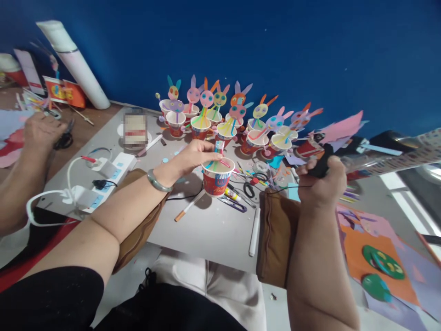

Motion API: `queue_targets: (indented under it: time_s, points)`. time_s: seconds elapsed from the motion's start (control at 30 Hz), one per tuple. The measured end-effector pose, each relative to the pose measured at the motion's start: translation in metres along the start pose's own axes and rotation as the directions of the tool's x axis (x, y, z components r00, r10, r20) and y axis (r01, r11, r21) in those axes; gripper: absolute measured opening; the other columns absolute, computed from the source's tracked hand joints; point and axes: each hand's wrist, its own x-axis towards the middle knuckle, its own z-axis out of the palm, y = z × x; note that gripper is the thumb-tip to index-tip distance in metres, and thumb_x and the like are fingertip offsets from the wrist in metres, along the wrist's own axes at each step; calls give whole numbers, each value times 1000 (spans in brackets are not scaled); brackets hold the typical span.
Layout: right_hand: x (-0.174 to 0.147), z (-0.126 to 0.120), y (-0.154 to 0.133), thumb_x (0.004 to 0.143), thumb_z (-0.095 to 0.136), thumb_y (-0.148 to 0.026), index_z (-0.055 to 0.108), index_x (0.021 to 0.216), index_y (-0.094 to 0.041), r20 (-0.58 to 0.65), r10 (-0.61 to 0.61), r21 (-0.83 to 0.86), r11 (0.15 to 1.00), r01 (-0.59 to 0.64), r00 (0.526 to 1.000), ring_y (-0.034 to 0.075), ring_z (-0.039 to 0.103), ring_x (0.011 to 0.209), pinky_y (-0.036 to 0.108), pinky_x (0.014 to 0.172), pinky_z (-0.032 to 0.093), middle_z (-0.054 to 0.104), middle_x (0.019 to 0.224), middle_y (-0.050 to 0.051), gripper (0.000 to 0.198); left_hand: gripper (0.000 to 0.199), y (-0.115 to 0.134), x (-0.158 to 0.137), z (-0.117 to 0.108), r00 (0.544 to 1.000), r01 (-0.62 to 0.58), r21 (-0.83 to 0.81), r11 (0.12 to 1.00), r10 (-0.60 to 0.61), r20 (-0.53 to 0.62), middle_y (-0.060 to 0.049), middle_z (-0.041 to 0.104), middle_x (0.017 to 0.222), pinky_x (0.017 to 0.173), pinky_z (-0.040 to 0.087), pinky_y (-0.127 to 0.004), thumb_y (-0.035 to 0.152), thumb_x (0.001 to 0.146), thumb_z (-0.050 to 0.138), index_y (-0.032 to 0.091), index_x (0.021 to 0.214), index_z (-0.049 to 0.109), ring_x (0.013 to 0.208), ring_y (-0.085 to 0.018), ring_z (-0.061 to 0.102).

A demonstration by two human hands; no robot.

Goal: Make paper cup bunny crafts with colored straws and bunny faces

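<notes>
Evidently the work in hand is assembly: the left hand (195,158) reaches over the red paper cup (217,177) standing mid-tabletop, its fingertips pinching a small patterned paper piece (219,147) just above the cup's rim, where coloured paper strips (215,163) already sit inside. The right hand (320,181) is closed in a tight grip round a black-handled tool (322,165), likely a glue gun, held well to the right of the cup with a thin black cord (285,188) trailing from it. Behind stands a row of finished rabbit-faced paper cups (237,122). My judgement is that the next move calls for holding the piece steady upright while the tool's tip comes across to it, without tipping the light cup.
</notes>
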Motion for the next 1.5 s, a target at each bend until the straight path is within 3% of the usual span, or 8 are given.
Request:
queue_targets:
  time_s: [0.1, 0.3, 0.47, 0.57, 0.73, 0.97, 1.17, 1.5]
  points:
    - [-13, 3, -6, 64, 77, -48, 48, 78, -25, 127, -20, -230, 972, 49, 992, 11, 44, 44, 23, 39, 32, 52, 54, -7, 40, 23, -1, 0, 0, 1000, -7, -12, 1000, 7, 22, -4, 73, 76, 67, 42, -25, 30, 65, 84, 12, 77, 76, 70, -11, 60]
    - [-30, 3, -15, 74, 76, -57, 55, 85, -23, 440, 89, -548, 815, 189, 893, 13, 48, 48, 27, 47, 38, 59, 58, -3, 41, 21, 0, -1, -1, 999, -7, -36, 999, 9, 54, -3, 73, 76, 68, 43, -25, 27, 65, 84, 12, 77, 77, 71, -11, 61]
    - [-36, 7, -11, 76, 73, -48, 61, 96, -22, 514, -135, -612, 634, 473, 847, 23, 66, 77, 38, 74, 53, 72, 86, 6, 35, 23, 0, -2, -3, 993, 18, -67, 998, -11, 115, -7, 76, 83, 74, 48, -29, 31, 68, 85, 13, 80, 77, 76, -14, 66]
    - [-37, 8, -7, 77, 73, -46, 63, 99, -23, 589, -173, -525, 661, 536, 789, 23, 68, 84, 39, 80, 55, 73, 94, 7, 33, 28, 2, -3, -3, 993, 28, -92, 995, -16, 120, -9, 79, 91, 80, 52, -32, 33, 67, 88, 13, 84, 78, 82, -17, 69]
    - [-40, 8, -3, 76, 77, -43, 65, 102, -23, 634, -176, -490, 661, 568, 753, 22, 68, 83, 36, 75, 53, 73, 95, 6, 35, 35, 8, -6, -4, 987, 42, -150, 988, -18, 158, -11, 80, 97, 79, 53, -32, 36, 68, 89, 13, 94, 80, 83, -17, 71]
    - [-51, 14, -4, 79, 73, -40, 66, 104, -24, 715, -181, -459, 608, 648, 675, 23, 69, 85, 39, 79, 54, 74, 99, 6, 30, 28, 1, -6, -5, 935, 103, -106, 989, -60, 348, -11, 80, 93, 77, 56, -33, 36, 68, 90, 15, 84, 82, 79, -19, 73]
    - [-61, 22, -9, 78, 74, -36, 64, 100, -26, 775, -161, -349, 697, 626, 611, 25, 72, 87, 41, 79, 58, 77, 100, 6, 26, 30, 0, -7, -3, 888, 201, -39, 979, -165, 428, -8, 79, 81, 69, 55, -31, 32, 60, 94, 15, 81, 81, 69, -17, 70]
    - [-61, 21, -6, 68, 84, -56, 64, 96, -29, 687, -50, -303, 887, 348, 725, 28, 71, 87, 45, 79, 57, 74, 94, 5, 43, 28, -2, -5, -4, 932, 143, -29, 989, -124, 339, -6, 74, 70, 64, 48, -26, 35, 62, 91, 12, 74, 79, 64, -12, 63]
